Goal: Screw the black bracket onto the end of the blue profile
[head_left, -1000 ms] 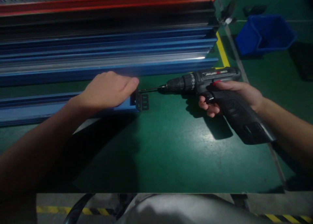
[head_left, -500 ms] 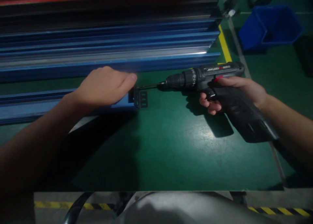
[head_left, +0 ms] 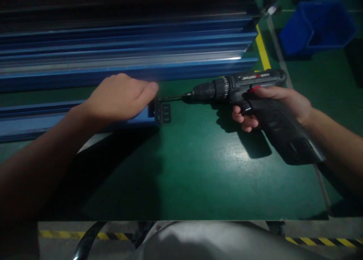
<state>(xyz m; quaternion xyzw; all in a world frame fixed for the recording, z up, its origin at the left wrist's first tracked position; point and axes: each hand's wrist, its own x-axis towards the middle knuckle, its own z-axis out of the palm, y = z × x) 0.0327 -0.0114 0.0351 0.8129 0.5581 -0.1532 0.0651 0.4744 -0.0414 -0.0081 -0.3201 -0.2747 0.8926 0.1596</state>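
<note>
The rail (head_left: 70, 118) on the bench (head_left: 198, 169) is pressed flat by the left hand (head_left: 119, 97). The drill (head_left: 255, 101), clasped by the right hand (head_left: 278, 107), has its bit at the end bracket (head_left: 163, 113); fastening seems unfinished.

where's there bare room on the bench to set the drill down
The green mat is bare in front of the blue rail and below the drill, to the near edge. Crowded: the stacked rails behind, and around the bracket by the left hand.

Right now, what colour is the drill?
Black, with a little red on top; the head view shows the drill in the right hand.
</note>
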